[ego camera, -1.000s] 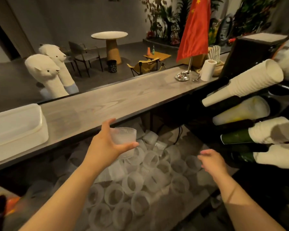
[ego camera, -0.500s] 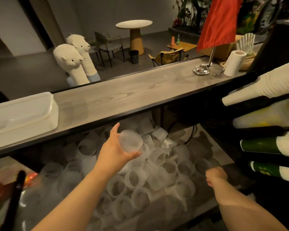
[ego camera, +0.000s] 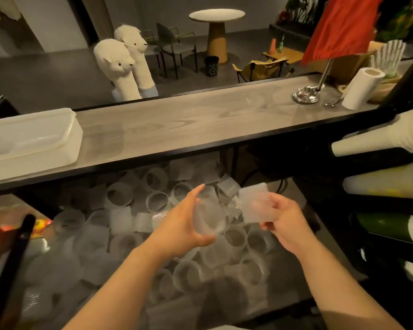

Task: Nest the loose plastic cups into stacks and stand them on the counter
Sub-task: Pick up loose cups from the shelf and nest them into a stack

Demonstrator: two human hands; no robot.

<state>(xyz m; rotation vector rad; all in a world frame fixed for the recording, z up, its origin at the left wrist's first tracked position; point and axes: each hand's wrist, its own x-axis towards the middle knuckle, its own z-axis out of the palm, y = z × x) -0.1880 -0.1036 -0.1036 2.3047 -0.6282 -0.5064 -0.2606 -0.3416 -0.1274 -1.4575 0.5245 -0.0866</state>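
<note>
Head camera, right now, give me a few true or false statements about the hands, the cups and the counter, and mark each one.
1. Each hand holds a cup. True: the left hand grips a clear cup, the right hand a ribbed cup.
2. The two held cups are already nested. False: they are apart, side by side.
3. A cup stack stands on the counter. False: none shows there.
4. Loose cups lie in a pile below the counter. True.
5. A white tub sits on the counter's left end. True.

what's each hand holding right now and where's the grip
The left hand grips a clear cup round its side wall. The right hand pinches a ribbed cup by its side.
</note>
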